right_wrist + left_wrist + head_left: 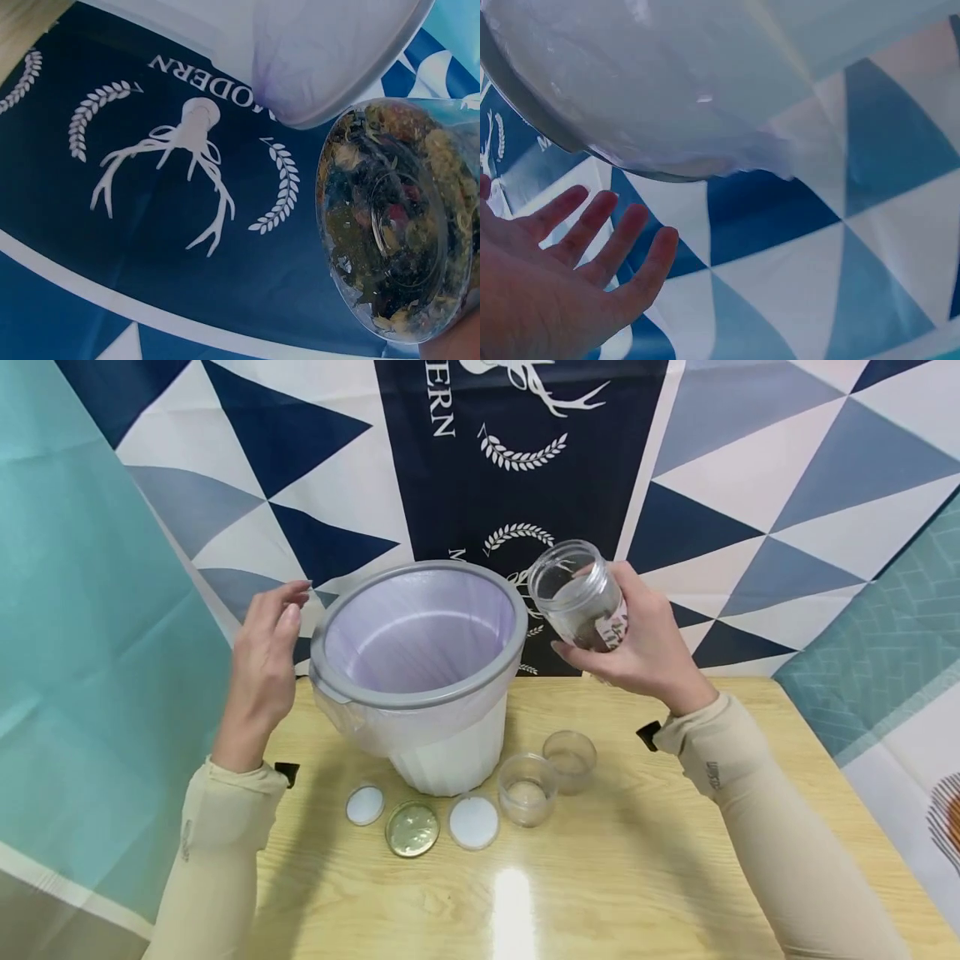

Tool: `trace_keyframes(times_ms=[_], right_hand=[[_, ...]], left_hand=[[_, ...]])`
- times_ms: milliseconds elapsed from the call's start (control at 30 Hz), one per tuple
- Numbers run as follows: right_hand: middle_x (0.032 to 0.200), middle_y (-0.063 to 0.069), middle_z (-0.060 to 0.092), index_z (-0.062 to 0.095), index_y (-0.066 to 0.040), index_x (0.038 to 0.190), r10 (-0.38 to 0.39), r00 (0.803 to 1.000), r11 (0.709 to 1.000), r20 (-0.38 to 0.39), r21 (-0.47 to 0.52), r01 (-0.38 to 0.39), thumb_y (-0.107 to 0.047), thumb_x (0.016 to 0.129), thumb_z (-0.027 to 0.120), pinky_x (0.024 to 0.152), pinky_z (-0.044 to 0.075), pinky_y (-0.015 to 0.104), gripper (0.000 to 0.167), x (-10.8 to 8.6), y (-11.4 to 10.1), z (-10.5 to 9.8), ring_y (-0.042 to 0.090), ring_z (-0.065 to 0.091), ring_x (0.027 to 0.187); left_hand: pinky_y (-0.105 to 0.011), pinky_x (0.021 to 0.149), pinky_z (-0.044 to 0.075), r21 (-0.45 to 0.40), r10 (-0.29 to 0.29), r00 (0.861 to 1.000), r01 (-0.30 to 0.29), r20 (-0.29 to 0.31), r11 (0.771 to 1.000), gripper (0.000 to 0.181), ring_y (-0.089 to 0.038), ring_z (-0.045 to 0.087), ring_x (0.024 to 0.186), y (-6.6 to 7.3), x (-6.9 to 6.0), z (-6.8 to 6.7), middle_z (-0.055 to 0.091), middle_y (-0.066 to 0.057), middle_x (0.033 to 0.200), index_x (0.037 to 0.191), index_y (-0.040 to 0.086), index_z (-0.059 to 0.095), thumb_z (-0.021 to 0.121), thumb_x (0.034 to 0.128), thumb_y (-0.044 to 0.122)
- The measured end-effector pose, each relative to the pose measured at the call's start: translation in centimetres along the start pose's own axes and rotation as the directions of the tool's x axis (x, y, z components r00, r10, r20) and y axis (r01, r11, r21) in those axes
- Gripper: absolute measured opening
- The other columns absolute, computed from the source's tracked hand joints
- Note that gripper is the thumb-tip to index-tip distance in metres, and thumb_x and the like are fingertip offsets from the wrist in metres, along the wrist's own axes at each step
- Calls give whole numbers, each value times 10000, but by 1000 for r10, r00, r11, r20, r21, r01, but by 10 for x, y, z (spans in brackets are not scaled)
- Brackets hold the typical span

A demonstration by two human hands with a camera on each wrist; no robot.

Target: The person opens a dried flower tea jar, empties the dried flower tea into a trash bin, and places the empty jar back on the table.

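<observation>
My right hand point(651, 647) grips a clear, uncapped jar point(567, 583) beside the right rim of a white bin point(450, 752). The jar tilts with its mouth toward the bin. Through its base in the right wrist view, dried flowers and leaves point(394, 232) show in dark, yellowish and reddish bits. A grey ring point(420, 699) circles the bin's top, and a thin purplish bag point(420, 643) lines the inside. To the left of the bin, my left hand point(262, 668) is raised, holding nothing. Its fingers are spread apart in the left wrist view, below the bin's rim.
In front of the bin lie a small white lid point(365, 805), a gold lid point(412, 829) and a larger white lid point(474, 822). Two clear containers, one nearer point(528, 793) and one behind it point(570, 760), stand to their right on the wooden table point(600, 893). A patterned cloth point(517, 493) hangs behind.
</observation>
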State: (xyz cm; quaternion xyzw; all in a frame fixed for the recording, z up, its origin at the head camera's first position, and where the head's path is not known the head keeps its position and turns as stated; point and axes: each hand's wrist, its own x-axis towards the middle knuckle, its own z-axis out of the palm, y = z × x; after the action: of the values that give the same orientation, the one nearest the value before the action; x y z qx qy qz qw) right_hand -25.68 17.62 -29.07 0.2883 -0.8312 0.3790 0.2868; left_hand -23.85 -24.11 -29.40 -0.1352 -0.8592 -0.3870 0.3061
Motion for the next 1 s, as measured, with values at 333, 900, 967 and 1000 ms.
trace_keyframes(times_ms=[333, 900, 967, 1000], right_hand=[[1245, 92, 698, 565, -34, 1347, -52, 999, 997, 6, -48, 52, -190, 705, 900, 828, 515, 356, 741, 30, 1, 9, 227, 662, 1041], [1215, 131, 699, 551, -38, 1356, -48, 999, 989, 15, -140, 49, -241, 725, 896, 783, 553, 476, 747, 34, 16, 18, 296, 683, 972], [1213, 131, 699, 550, -40, 1357, -45, 999, 988, 11, -147, 46, -243, 727, 896, 780, 550, 474, 747, 35, 18, 18, 296, 680, 968], [1212, 131, 698, 549, -42, 1360, -38, 999, 988, 10, -150, 39, -244, 727, 895, 781, 549, 475, 749, 35, 18, 18, 297, 678, 967]], left_hand=[[-661, 1165, 326, 296, -308, 919, 231, 247, 927, 649, -443, 414, 1459, 14, 34, 12, 414, -246, 1602, 1637, 111, 288, 306, 1091, 461], [-670, 1076, 430, 552, -386, 868, 164, 313, 818, 653, -478, 479, 1385, 6, 53, 33, 438, -288, 1560, 1555, -16, 399, 557, 950, 175], [-652, 1064, 453, 535, -370, 873, 157, 318, 830, 630, -486, 517, 1335, 5, 54, 35, 474, -302, 1520, 1518, -28, 448, 545, 904, 70], [-645, 1056, 463, 527, -363, 876, 155, 317, 836, 628, -484, 530, 1319, 5, 55, 36, 490, -305, 1502, 1505, -30, 468, 537, 883, 33]])
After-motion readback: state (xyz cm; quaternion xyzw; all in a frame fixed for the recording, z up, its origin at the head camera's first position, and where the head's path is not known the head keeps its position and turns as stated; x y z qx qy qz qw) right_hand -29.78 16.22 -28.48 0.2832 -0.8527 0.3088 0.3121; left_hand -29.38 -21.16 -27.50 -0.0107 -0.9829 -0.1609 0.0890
